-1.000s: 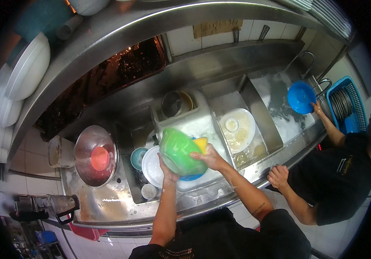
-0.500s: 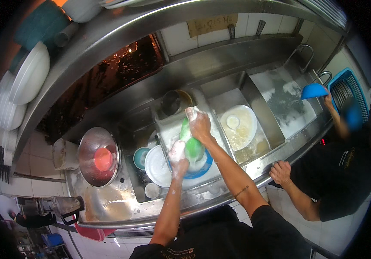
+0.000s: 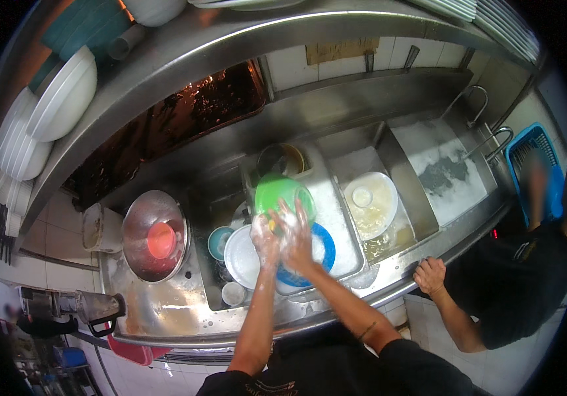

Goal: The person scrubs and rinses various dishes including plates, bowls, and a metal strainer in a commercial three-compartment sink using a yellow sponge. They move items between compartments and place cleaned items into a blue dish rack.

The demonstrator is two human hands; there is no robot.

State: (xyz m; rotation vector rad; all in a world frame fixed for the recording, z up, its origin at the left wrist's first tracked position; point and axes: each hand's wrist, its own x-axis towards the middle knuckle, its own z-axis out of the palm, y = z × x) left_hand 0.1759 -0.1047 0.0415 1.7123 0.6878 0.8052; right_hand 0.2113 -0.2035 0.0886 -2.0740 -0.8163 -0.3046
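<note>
A green bowl (image 3: pixel 277 186) is tilted over the soapy tray, its round side facing away from my arms. My left hand (image 3: pixel 266 243), covered in suds, grips its near-left edge. My right hand (image 3: pixel 295 232) lies against the near side of the bowl with wet, foamy fingers spread. Between the two hands shows a small yellow patch, too small to name. Beneath my right hand sits a blue bowl (image 3: pixel 327 245) with foam in it. White round dishware (image 3: pixel 239 259) lies left of it, beside a teal cup (image 3: pixel 218 241) and a small white cup (image 3: pixel 233 294).
A metal bowl (image 3: pixel 136 244) holding a red bowl (image 3: pixel 161 240) stands left. The middle sink holds a white dish (image 3: pixel 387 218); the right sink (image 3: pixel 443 178) holds foamy water. A co-worker's hand (image 3: pixel 430 275) rests on the front edge near a blue basket (image 3: pixel 518 155). Bowls line the upper shelf (image 3: pixel 184 56).
The green bowl has turned from edge-on to a wide round face, and my right hand has come down from its far edge, next to my left. The co-worker's blue bowl has left the faucet area.
</note>
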